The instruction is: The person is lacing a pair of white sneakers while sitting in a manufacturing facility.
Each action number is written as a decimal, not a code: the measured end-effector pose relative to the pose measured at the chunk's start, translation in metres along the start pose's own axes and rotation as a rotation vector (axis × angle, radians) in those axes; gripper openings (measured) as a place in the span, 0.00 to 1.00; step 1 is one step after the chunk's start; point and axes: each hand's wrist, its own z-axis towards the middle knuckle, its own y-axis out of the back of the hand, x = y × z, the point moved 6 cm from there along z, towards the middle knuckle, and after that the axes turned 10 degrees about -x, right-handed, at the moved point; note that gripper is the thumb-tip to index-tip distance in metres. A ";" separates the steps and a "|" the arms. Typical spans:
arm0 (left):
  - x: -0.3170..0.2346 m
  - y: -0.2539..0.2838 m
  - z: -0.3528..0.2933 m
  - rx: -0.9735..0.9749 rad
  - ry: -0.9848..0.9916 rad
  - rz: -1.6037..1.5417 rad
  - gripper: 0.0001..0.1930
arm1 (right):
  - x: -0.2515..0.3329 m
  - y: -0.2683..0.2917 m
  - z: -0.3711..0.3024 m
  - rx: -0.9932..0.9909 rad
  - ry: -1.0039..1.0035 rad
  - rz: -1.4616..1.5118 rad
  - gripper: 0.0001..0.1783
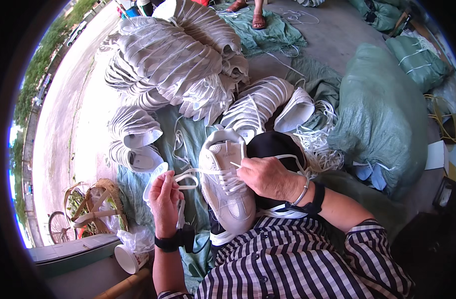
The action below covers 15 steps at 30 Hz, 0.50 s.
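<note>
A beige-white sneaker upper (pixel 227 204) rests on my lap, its toe pointing toward me and its tongue standing away from me. White lacing crosses its lower eyelets. To the left of the upper, my left hand (pixel 166 199) pinches a white shoelace (pixel 189 180), which loops beside the fingers and runs across to the eyelets. My right hand (pixel 268 178) is closed at the upper's right eyelet edge, with a short lace end showing at the fingertips. More lace trails behind this hand toward the wrist.
Nested sneaker uppers (pixel 173 60) are heaped ahead, with shorter stacks (pixel 133 127) nearer. A tangle of white laces (pixel 327 149) lies right of my lap, beside a large green sack (pixel 382 114). At left are a woven basket (pixel 108 199) and a paper cup (pixel 126 258). Another person's feet (pixel 258 21) show far ahead.
</note>
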 end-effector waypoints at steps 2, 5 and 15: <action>0.002 0.000 -0.004 -0.009 0.039 0.006 0.10 | -0.013 0.001 0.004 0.049 -0.240 0.238 0.04; 0.006 -0.007 -0.006 0.012 0.039 0.007 0.10 | -0.021 -0.004 0.004 0.266 -0.407 0.476 0.06; -0.007 0.025 0.023 -0.058 0.055 -0.297 0.12 | -0.034 0.010 -0.014 0.056 -0.454 0.396 0.06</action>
